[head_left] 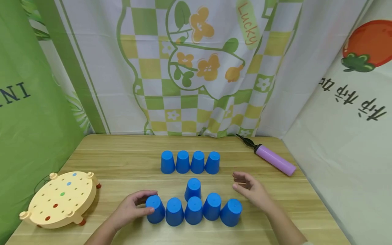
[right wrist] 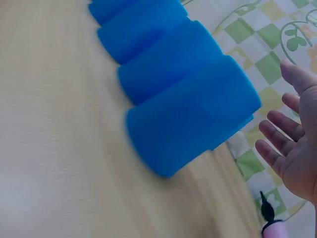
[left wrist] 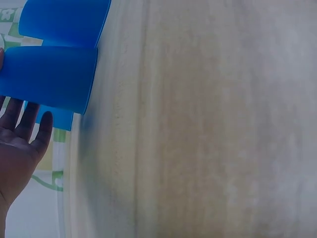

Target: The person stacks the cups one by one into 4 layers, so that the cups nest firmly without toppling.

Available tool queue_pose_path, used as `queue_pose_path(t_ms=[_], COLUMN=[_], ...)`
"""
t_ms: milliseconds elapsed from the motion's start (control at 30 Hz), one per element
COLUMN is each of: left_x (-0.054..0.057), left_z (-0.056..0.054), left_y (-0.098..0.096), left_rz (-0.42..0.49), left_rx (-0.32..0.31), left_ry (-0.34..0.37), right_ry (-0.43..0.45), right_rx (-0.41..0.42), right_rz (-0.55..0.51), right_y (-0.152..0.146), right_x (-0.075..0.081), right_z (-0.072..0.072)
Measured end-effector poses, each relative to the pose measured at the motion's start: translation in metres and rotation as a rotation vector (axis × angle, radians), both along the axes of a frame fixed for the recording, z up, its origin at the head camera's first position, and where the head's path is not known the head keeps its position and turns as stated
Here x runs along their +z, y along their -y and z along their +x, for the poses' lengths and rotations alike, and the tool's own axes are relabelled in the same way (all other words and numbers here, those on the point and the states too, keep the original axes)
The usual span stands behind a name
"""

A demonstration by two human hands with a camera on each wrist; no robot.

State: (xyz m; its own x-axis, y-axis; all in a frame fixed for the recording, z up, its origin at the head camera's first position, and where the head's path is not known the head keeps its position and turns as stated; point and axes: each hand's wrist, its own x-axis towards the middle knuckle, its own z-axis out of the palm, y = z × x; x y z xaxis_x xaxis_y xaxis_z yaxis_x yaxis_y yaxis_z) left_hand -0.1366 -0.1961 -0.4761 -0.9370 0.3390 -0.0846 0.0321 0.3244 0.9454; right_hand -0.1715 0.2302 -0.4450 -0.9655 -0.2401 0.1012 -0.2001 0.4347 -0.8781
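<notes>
Cupping the leftmost front cup point(head_left: 156, 211) w/ left hand point(head_left: 128, 209), wrapping thumb round the near side & fingers round the far, prob. for steadying by the flank instead of pressing on the base. Holding right hand point(head_left: 255, 193) approx. half-open w/ nothing in grasp, hovering just beyond the rightmost front cup point(head_left: 231, 212), apparently giving the row room. Standing mouth-down on the worktop point(head_left: 128, 163) in a slightly uneven front row point(head_left: 193, 211) of five blue cups, likely resting on wide rims for stability, but sitting close enough for passing a knock from one to the next. Tucking in directly behind the middle one as a lone cup point(head_left: 193, 188), partly hidden. Running straighter farther back as a rear row point(head_left: 197, 162) of four, presumably sitting apart to avoid stray bumps. Leaving a strip of wood betw. both rows, plus wider room at L & R ends for moving either hand sideways. Bounding that room w/ a round cream board point(head_left: 61, 200) nr. the left edge, a purple pump point(head_left: 274, 159) lying aslant nr. the right edge, & a checked curtain point(head_left: 208, 112) hanging along the back. Not showing the near edge.
</notes>
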Motion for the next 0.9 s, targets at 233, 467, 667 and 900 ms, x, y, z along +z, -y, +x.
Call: queue_pose_path(t_ms=[233,467,667,900], left_x=[-0.006,-0.009,-0.009,-0.004], left_z=[0.007,0.012,0.013,0.012], left_y=[-0.003,-0.004,-0.006,-0.007], left_rz=[0.019,0.007,0.008,-0.001], left_rx=[0.052,0.101,0.139,0.172], left_ry=[-0.039,-0.046,-0.021,-0.023], right_ry=[-0.078,0.041,0.053,0.086], right_rx=[0.060,0.082,0.017,0.008], right_rz=[-0.053,-0.012,0.003,0.030], right_y=[-0.010,-0.014,-0.011,-0.010], right_x=[-0.025,-0.031,-0.032,-0.030], right_z=[0.042,0.058,0.057,0.054])
